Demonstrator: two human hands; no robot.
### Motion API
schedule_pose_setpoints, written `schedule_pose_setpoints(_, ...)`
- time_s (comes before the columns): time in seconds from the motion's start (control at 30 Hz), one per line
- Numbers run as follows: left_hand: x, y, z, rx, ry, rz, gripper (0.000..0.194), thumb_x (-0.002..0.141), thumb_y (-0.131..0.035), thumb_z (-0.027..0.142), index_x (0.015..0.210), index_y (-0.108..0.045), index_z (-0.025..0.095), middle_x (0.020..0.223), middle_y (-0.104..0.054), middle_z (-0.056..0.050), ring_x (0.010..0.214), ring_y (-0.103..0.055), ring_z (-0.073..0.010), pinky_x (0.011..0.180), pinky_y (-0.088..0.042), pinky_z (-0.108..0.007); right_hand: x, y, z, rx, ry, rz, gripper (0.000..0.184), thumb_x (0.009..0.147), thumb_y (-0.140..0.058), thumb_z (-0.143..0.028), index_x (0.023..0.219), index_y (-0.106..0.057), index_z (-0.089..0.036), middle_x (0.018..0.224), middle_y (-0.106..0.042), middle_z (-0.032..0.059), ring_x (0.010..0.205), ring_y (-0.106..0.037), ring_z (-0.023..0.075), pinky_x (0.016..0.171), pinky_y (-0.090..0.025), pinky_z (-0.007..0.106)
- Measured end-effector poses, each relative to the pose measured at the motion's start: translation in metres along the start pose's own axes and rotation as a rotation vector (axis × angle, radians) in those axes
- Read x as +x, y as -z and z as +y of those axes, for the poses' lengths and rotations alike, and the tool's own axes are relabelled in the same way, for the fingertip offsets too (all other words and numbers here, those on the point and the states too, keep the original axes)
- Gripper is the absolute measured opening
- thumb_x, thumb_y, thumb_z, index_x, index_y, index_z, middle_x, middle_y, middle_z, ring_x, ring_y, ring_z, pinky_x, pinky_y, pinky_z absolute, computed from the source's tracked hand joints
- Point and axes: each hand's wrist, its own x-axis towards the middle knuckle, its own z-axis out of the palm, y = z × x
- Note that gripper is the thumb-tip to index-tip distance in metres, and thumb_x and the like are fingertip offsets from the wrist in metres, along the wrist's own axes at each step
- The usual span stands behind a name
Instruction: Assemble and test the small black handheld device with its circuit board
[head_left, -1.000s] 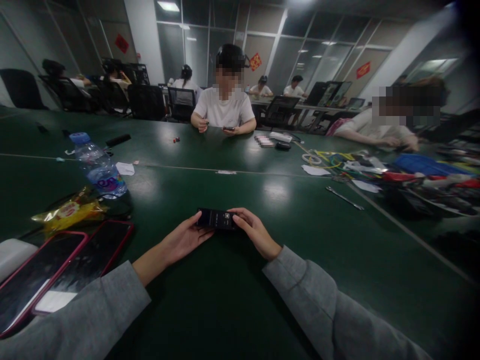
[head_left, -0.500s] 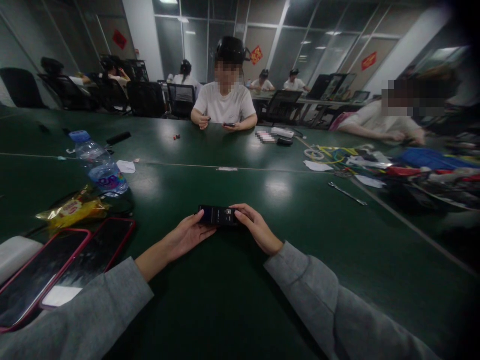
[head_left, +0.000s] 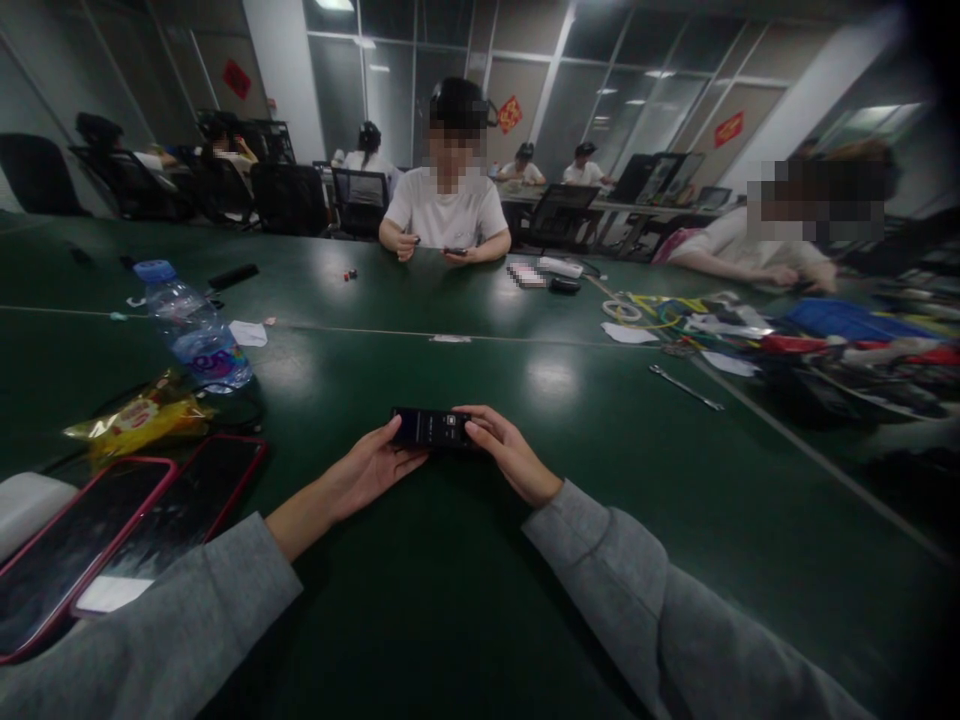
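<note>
A small black device [head_left: 429,427] with a lit screen lies sideways just above the green table [head_left: 465,600], held from both ends. My left hand [head_left: 373,470] grips its left end, thumb on top. My right hand [head_left: 506,459] pinches its right end with the fingers curled over it. Both forearms in grey sleeves reach in from the bottom of the view.
Two red-cased phones [head_left: 112,540] lie at my left, beside a yellow snack packet [head_left: 139,420] and a tilted water bottle [head_left: 191,330]. A metal tool [head_left: 686,388] and a heap of cables and tools [head_left: 787,340] lie right. A person in white [head_left: 446,210] sits opposite; another person [head_left: 757,255] sits at right.
My hands and the device have stayed almost in place; the view has shifted slightly.
</note>
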Motion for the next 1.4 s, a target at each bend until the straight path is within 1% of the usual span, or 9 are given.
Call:
schedule_pose_setpoints(0.17, 0.0002, 0.0021, -0.0007, 0.010, -0.004, 0.004, 0.063, 0.088, -0.060, 0.031, 0.140, -0.033, 0.009, 0.133, -0.050, -0.022, 0.122, -0.053, -0.0299, 0.111, -0.035, -0.041, -0.0011, -0.0016, -0.0026, 0.045, -0.035, 0.021, 0.032, 0.084, -0.063, -0.040, 0.113, -0.061, -0.025, 0.109, -0.064, 0.0049, 0.096, -0.060, 0.0176, 0.083, -0.046, 0.033)
schedule_pose_setpoints(0.27, 0.0008, 0.0013, -0.0010, 0.016, -0.004, 0.009, 0.062, 0.087, -0.061, 0.032, 0.139, -0.036, 0.008, 0.132, -0.050, -0.022, 0.122, -0.053, -0.0306, 0.110, -0.035, -0.040, -0.0011, -0.0014, -0.0030, 0.056, -0.033, 0.024, 0.032, 0.083, -0.064, -0.040, 0.111, -0.062, -0.025, 0.107, -0.065, 0.0046, 0.093, -0.060, 0.0169, 0.082, -0.046, 0.032)
schedule_pose_setpoints(0.43, 0.0021, 0.0004, -0.0012, 0.004, -0.008, 0.019, 0.057, 0.087, -0.061, 0.030, 0.136, -0.040, 0.007, 0.128, -0.054, -0.020, 0.122, -0.053, -0.0286, 0.111, -0.033, -0.038, -0.0011, -0.0007, -0.0036, 0.058, -0.031, 0.029, 0.032, 0.082, -0.065, -0.040, 0.109, -0.063, -0.024, 0.106, -0.065, 0.0047, 0.092, -0.060, 0.0168, 0.081, -0.046, 0.032)
schedule_pose_setpoints(0.57, -0.0005, -0.0023, 0.0003, -0.004, -0.002, 0.026, 0.055, 0.087, -0.061, 0.026, 0.136, -0.040, 0.009, 0.125, -0.056, -0.019, 0.121, -0.053, -0.0281, 0.111, -0.033, -0.040, -0.0013, -0.0007, -0.0033, 0.058, -0.030, 0.035, 0.031, 0.083, -0.065, -0.039, 0.110, -0.063, -0.025, 0.106, -0.065, 0.0044, 0.094, -0.060, 0.0166, 0.082, -0.046, 0.031)
schedule_pose_setpoints(0.67, -0.0011, -0.0026, 0.0012, 0.017, -0.015, 0.006, 0.053, 0.088, -0.061, 0.026, 0.134, -0.042, 0.008, 0.127, -0.055, -0.020, 0.122, -0.053, -0.0277, 0.112, -0.032, -0.040, -0.0013, -0.0005, -0.0030, 0.067, -0.020, 0.040, 0.031, 0.083, -0.065, -0.039, 0.111, -0.063, -0.024, 0.107, -0.065, 0.0042, 0.095, -0.059, 0.0166, 0.082, -0.045, 0.030)
schedule_pose_setpoints(0.8, 0.0018, 0.0026, 0.0014, 0.053, -0.045, -0.027, 0.046, 0.089, -0.060, 0.028, 0.129, -0.048, 0.009, 0.126, -0.057, -0.019, 0.122, -0.053, -0.0268, 0.112, -0.032, -0.040, -0.0007, 0.0000, -0.0039, 0.124, -0.017, 0.057, 0.031, 0.082, -0.065, -0.040, 0.109, -0.064, -0.023, 0.106, -0.065, 0.0041, 0.095, -0.059, 0.0162, 0.081, -0.046, 0.030)
schedule_pose_setpoints(0.93, 0.0024, 0.0053, 0.0015, 0.068, -0.074, -0.014, 0.039, 0.088, -0.061, 0.027, 0.122, -0.054, 0.009, 0.122, -0.060, -0.018, 0.120, -0.055, -0.0269, 0.111, -0.036, -0.040, -0.0003, 0.0010, -0.0046, 0.113, -0.019, 0.054, 0.032, 0.082, -0.065, -0.041, 0.109, -0.064, -0.024, 0.104, -0.065, 0.0042, 0.095, -0.059, 0.0170, 0.083, -0.046, 0.031)
schedule_pose_setpoints(1.13, -0.0015, -0.0014, 0.0017, 0.074, -0.079, 0.042, 0.038, 0.086, -0.062, 0.018, 0.122, -0.053, 0.008, 0.120, -0.061, -0.018, 0.117, -0.058, -0.0256, 0.109, -0.039, -0.039, 0.0000, 0.0025, -0.0029, 0.076, -0.018, 0.037, 0.035, 0.083, -0.063, -0.043, 0.112, -0.063, -0.024, 0.109, -0.064, 0.0053, 0.099, -0.058, 0.0190, 0.084, -0.047, 0.034)
schedule_pose_setpoints(1.4, -0.0004, -0.0002, 0.0007, 0.112, -0.098, 0.037, 0.032, 0.087, -0.062, 0.020, 0.115, -0.058, 0.006, 0.118, -0.062, -0.019, 0.113, -0.060, -0.0254, 0.109, -0.039, -0.038, 0.0000, 0.0009, -0.0035, 0.109, -0.011, 0.034, 0.034, 0.084, -0.062, -0.042, 0.113, -0.063, -0.025, 0.108, -0.064, 0.0049, 0.097, -0.059, 0.0174, 0.083, -0.046, 0.032)
